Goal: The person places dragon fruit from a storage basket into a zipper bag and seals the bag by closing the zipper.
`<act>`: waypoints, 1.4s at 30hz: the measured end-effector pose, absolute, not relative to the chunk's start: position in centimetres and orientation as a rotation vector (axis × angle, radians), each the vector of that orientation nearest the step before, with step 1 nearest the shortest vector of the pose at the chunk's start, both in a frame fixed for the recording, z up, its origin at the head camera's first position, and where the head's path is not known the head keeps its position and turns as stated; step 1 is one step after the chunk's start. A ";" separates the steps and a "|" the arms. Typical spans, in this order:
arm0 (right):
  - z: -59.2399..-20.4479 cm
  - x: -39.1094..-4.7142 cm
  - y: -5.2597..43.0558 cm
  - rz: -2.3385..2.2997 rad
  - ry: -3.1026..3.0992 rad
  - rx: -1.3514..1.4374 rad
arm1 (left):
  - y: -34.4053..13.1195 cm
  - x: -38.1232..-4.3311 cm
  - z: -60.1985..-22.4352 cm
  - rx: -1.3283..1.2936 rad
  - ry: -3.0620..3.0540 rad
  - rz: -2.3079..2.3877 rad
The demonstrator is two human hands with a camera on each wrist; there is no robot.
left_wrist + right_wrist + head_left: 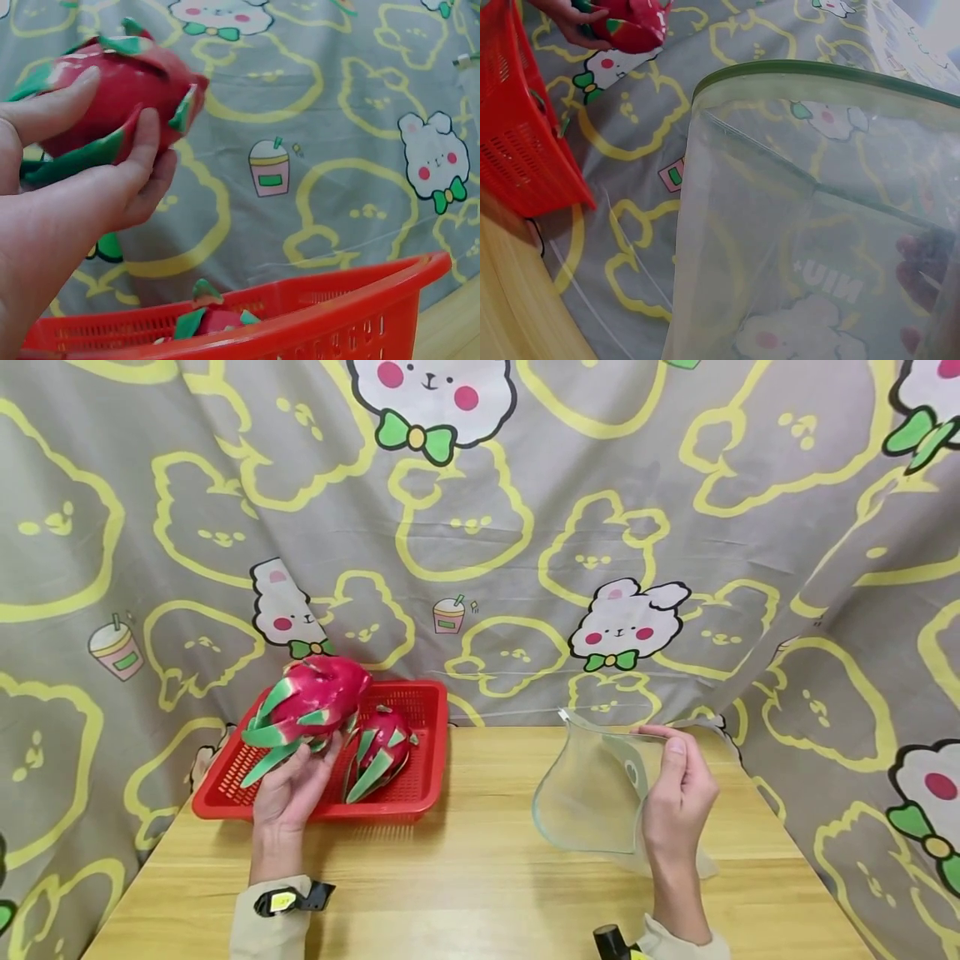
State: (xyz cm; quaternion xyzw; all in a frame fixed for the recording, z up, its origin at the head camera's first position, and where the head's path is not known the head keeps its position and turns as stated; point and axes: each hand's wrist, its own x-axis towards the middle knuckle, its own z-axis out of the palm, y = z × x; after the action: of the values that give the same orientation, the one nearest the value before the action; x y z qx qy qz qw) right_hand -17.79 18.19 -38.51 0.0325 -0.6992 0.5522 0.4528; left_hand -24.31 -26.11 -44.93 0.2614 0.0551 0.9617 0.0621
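Note:
My left hand (294, 787) grips a pink dragon fruit (318, 697) with green scales, raised above the red basket (431, 760). In the left wrist view the thumb and fingers curl round the dragon fruit (112, 105). A second dragon fruit (384, 747) lies in the basket, to the right of the held one. My right hand (682, 802) pinches the edge of a translucent zip bag (588, 793) over the table's right half. Its mouth gapes in the right wrist view, where the bag (742, 247) partly veils the fingers behind its wall.
The wooden table (480, 893) carries the basket at its back left. A grey curtain (480, 552) printed with cartoon animals hangs directly behind the table and along both sides. Each wrist wears a strap, the left strap (292, 900) showing whole.

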 end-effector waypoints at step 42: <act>-38.8 -17.7 18.1 1.377 -1.728 0.121 | -27.5 -23.8 -43.0 0.403 0.081 3.196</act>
State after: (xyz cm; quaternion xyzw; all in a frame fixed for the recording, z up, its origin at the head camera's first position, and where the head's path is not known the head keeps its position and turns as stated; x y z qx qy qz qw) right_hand -17.71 18.08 -38.75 0.0490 -0.6982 0.5563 0.4478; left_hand -23.75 -27.54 -42.97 0.1249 0.0250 0.9910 -0.0405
